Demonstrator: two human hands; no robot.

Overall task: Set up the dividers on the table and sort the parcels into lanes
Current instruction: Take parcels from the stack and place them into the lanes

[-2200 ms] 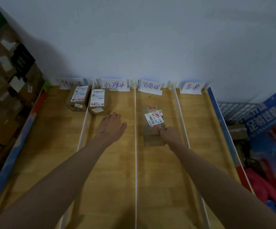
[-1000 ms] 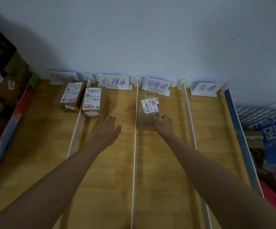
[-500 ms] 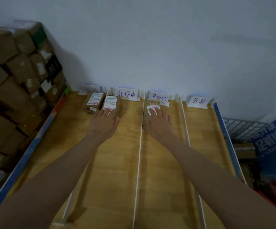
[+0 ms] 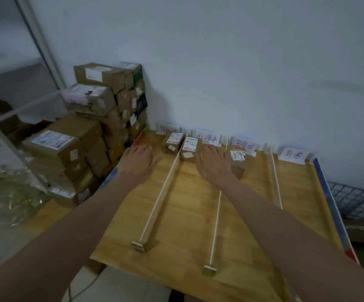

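Three white dividers split the wooden table into lanes, each with a handwritten label card at the wall. One small brown parcel sits in the leftmost lane, a second parcel in the lane beside it, and a third parcel in the third lane. My left hand hovers flat over the leftmost lane, fingers straight, holding nothing. Over the second lane my right hand is spread, empty, just left of the third parcel.
A tall stack of cardboard boxes stands left of the table against the wall. A metal shelf frame rises further left. A wire basket sits beyond the table's blue right edge.
My right hand let go of the third parcel after pushing it to the wall end of its lane. Both hands have shifted left, and the view has swung left toward the box stack.
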